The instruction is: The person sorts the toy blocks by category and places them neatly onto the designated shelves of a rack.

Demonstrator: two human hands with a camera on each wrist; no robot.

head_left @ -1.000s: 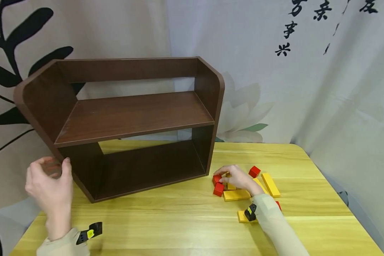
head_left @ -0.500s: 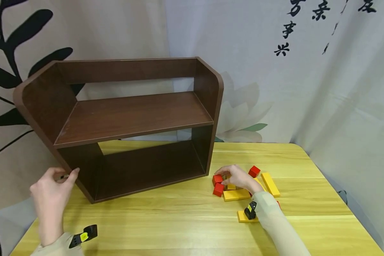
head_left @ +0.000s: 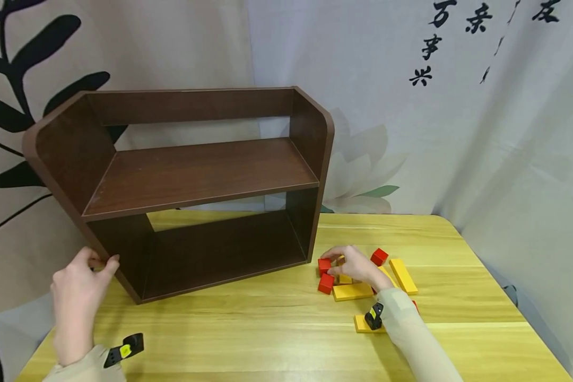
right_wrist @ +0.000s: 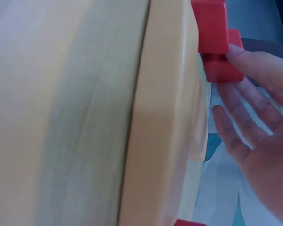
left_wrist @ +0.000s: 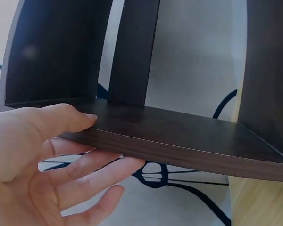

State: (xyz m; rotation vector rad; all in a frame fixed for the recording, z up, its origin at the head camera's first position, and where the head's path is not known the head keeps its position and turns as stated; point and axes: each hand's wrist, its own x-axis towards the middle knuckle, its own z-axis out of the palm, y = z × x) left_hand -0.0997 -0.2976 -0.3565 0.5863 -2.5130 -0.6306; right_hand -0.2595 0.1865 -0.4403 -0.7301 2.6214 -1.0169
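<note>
A dark brown two-tier wooden shelf [head_left: 205,168] stands on the table. My left hand [head_left: 78,286] holds its left side panel low down; in the left wrist view the thumb [left_wrist: 73,117] lies on the inner face and the fingers pass behind the edge. On the right, my right hand [head_left: 356,266] pinches a red block [head_left: 323,266] between thumb and fingers, close to the shelf's lower right corner. Another red block [head_left: 326,284] sits just in front of it. The right wrist view shows the thumb at the edge of the held block [right_wrist: 224,70].
Around the right hand lie yellow blocks, including a front one [head_left: 353,292], a long one [head_left: 404,276] and one near the wrist [head_left: 369,324]. A red block [head_left: 379,257] lies behind the hand. White printed curtain [head_left: 387,106] hangs behind the wooden table [head_left: 248,339].
My left hand has come right and slightly down onto the shelf's left panel and closed its thumb and fingers there. The right hand has stayed at the red block.
</note>
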